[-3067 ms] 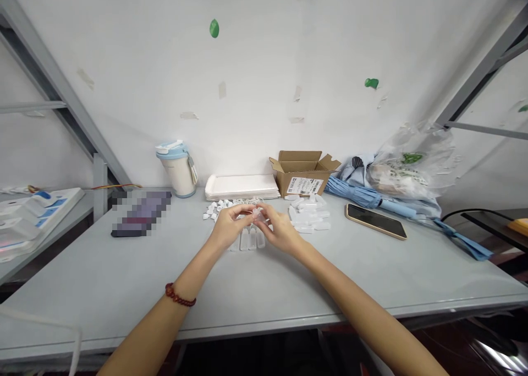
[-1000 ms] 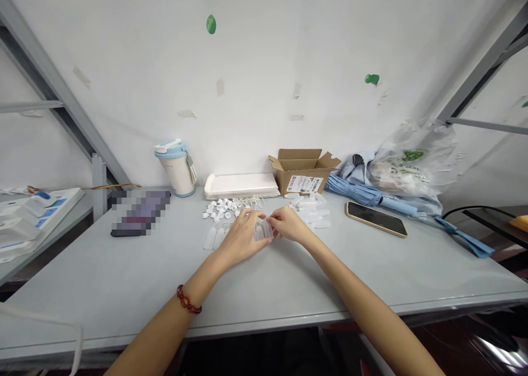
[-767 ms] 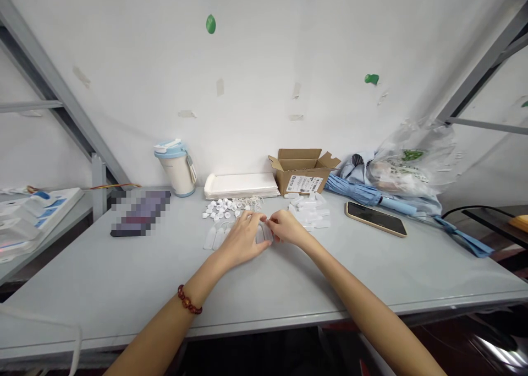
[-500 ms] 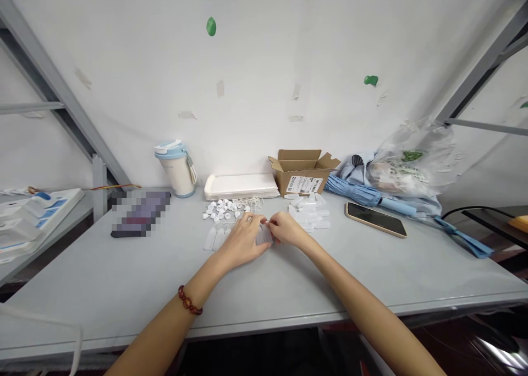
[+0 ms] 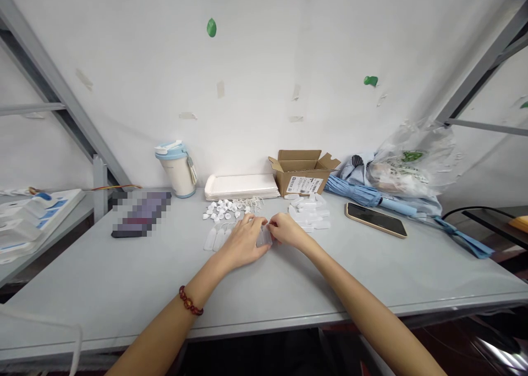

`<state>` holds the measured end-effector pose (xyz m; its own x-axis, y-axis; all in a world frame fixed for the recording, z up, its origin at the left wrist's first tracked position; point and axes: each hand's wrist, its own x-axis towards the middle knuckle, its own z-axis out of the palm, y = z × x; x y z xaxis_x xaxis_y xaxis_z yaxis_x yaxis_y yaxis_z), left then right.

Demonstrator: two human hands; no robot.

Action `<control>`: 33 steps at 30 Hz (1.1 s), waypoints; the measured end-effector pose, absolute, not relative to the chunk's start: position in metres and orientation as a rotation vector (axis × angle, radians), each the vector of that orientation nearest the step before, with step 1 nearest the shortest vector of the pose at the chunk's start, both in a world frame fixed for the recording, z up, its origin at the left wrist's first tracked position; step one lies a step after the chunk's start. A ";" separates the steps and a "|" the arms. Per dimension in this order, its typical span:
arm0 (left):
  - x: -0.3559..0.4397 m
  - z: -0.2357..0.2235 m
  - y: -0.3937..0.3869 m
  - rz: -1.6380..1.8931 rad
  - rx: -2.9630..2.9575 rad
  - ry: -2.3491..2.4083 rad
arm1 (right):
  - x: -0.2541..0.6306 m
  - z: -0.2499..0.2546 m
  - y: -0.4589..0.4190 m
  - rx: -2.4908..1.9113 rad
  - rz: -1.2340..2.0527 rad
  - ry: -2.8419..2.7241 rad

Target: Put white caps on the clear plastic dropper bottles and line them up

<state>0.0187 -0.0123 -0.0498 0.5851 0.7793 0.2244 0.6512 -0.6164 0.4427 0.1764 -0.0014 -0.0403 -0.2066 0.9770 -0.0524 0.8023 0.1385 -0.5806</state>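
Observation:
My left hand lies palm down on the grey table, fingers spread over a row of small translucent plastic bottles. My right hand sits just to its right with fingers curled, pinching the rightmost bottle of that row. A scatter of small white caps lies just beyond my left hand. A pile of loose bottles lies beyond my right hand. A bead bracelet is on my left wrist.
At the back stand a blue-and-white mug, a stack of white trays and an open cardboard box. A phone, a blue umbrella and a plastic bag lie right. A blurred dark object lies left.
Both hands came down from holding a piece above the table to resting on the bottle row. Several bottles now lie further left. Over the last second the hands barely move.

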 end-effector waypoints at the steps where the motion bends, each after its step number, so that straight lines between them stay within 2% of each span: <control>1: 0.019 -0.050 -0.012 0.571 2.513 1.163 | 0.176 -0.040 -0.001 -1.719 0.713 -2.085; 33: 0.017 -0.051 -0.012 0.543 2.558 1.126 | 0.178 -0.042 0.000 -1.722 0.807 -2.068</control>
